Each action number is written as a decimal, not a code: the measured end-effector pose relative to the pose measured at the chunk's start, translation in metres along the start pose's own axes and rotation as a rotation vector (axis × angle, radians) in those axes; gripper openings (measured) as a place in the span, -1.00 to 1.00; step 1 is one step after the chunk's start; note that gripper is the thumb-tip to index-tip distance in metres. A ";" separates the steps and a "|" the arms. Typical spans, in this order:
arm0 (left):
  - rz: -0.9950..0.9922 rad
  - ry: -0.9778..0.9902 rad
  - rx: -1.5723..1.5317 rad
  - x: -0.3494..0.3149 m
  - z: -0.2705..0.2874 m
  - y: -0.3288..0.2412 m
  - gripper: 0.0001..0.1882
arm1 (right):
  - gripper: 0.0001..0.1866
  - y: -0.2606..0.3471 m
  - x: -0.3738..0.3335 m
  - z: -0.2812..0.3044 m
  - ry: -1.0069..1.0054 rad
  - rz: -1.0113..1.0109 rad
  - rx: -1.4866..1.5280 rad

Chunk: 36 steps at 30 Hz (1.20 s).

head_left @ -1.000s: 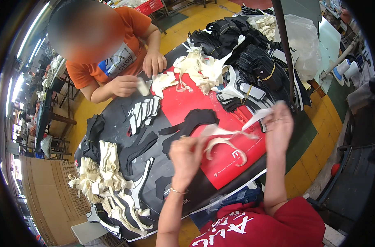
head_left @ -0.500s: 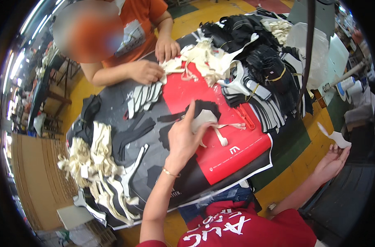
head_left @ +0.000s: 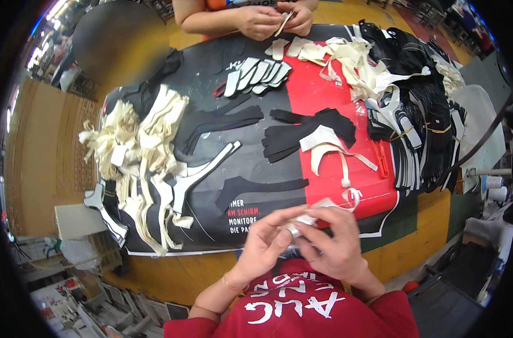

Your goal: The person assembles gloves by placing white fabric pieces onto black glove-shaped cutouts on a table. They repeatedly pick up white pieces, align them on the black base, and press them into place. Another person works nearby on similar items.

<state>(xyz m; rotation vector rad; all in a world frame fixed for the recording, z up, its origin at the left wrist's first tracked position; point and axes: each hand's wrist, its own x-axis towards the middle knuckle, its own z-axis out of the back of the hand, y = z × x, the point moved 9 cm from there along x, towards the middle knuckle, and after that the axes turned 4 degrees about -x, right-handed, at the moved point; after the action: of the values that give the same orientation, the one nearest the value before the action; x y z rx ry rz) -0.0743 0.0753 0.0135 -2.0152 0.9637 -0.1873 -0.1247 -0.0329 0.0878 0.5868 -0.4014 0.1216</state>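
Note:
Close in front of my chest, my left hand point(head_left: 267, 242) and my right hand point(head_left: 338, 239) meet with bent fingers around a small white fabric piece point(head_left: 302, 226). Both hands pinch it, and the fingers partly hide it. A thin cream strip point(head_left: 351, 204) sticks out beyond them over the red part of the table sheet. Past my hands lie a stack of black fabric pieces point(head_left: 284, 141) and, on its right end, cream cut pieces with straps point(head_left: 323, 141). A single flat black piece point(head_left: 262, 186) lies nearer, to the left.
Cream bundles point(head_left: 163, 127) lie at the left. Striped black-and-white piles point(head_left: 411, 160) and a red tool point(head_left: 383, 160) are at the right. White-topped pieces point(head_left: 256, 76) sit near a co-worker's hands point(head_left: 262, 22), which hold a pale piece. A cable point(head_left: 487, 135) hangs at the right.
My right hand has come in from the far right with its pale piece, and my left hand has drawn back from the stack to meet it. The co-worker's hands have lifted a piece.

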 end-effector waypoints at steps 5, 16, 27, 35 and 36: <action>0.122 -0.146 0.141 -0.023 0.049 0.013 -0.58 | -0.66 0.013 0.002 -0.047 0.371 -0.016 0.172; -0.337 0.031 1.040 -0.036 0.037 -0.054 -0.73 | -0.61 -0.009 0.019 -0.101 0.728 -0.468 0.757; -0.439 -0.615 1.506 -0.077 0.116 -0.053 -0.58 | -0.86 -0.014 0.073 -0.145 0.683 -0.332 0.457; -0.475 -0.611 1.595 -0.082 0.120 -0.037 -0.59 | -0.81 0.003 0.104 -0.184 0.796 -0.165 0.392; -0.473 -0.610 1.588 -0.082 0.120 -0.037 -0.59 | -0.81 0.003 0.105 -0.186 0.786 -0.160 0.388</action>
<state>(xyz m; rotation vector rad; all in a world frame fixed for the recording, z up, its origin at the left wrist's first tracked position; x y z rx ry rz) -0.0548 0.2215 -0.0138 -0.6400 -0.1851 -0.3908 0.0333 0.0735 -0.0098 0.8936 0.4432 0.2659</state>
